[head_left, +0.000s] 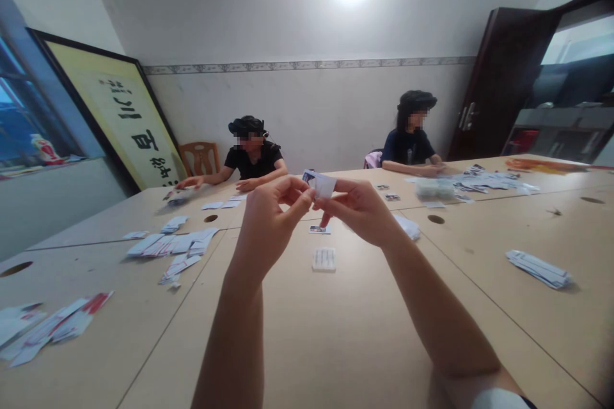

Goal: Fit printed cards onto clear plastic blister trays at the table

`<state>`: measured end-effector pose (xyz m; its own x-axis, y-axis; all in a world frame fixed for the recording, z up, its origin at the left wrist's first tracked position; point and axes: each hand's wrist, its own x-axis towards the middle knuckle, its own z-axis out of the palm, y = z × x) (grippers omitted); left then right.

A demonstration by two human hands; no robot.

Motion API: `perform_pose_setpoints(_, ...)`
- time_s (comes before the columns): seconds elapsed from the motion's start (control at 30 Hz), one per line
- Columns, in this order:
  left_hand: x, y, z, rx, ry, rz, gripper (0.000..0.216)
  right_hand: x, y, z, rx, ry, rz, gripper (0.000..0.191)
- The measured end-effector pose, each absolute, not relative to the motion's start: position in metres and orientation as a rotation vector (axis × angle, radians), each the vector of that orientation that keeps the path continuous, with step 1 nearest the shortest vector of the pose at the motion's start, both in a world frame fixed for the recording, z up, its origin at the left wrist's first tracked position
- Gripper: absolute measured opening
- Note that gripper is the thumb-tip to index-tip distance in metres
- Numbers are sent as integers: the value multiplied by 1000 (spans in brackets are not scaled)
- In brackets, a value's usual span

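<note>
Over the tan wooden table (336, 332), our left hand (268, 217) and right hand (362, 208) both pinched a small white paper packet (322, 185) between their fingertips.

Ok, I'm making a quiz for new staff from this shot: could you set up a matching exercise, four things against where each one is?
Things:
1. small white slip
2. white card
3. framed calligraphy
4. stack of slips

Places:
A. leaning against the wall
B. flat on the table below the hands
C. pinched between left hand and right hand
D. on the table at the far right

Pairs: 1-C, 2-B, 3-A, 4-D
</note>
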<state>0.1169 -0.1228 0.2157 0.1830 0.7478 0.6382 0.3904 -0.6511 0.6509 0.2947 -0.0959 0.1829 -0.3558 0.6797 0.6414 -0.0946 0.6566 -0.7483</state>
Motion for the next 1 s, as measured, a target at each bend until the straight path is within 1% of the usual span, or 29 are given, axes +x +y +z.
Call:
perform_pose_setpoints(0.17,117,-120,215,2055,952,1414,18,292,-93,184,-300,-1705,1016,16)
perform_pose_setpoints(0.27,116,-121,216,2025,894,1392,17,293,-95,186,-253,-1707,1077,13)
perform_pose_setpoints(0.5,110,-128,219,1990,738,1270,19,296,-97,187,-154,-1716,1221,11)
perform_pose_setpoints(0.7,109,-130,221,2018,722,1251,20,295,-99,187,-152,-1714,1217,12)
perform_pose_setpoints(0.87,109,-130,219,2038,745,1249,20,296,-101,188,-169,-1691,1177,8)
perform_pose_setpoints(1.0,111,-133,221,2035,717,1224,20,296,-103,187,-172,-1700,1196,10)
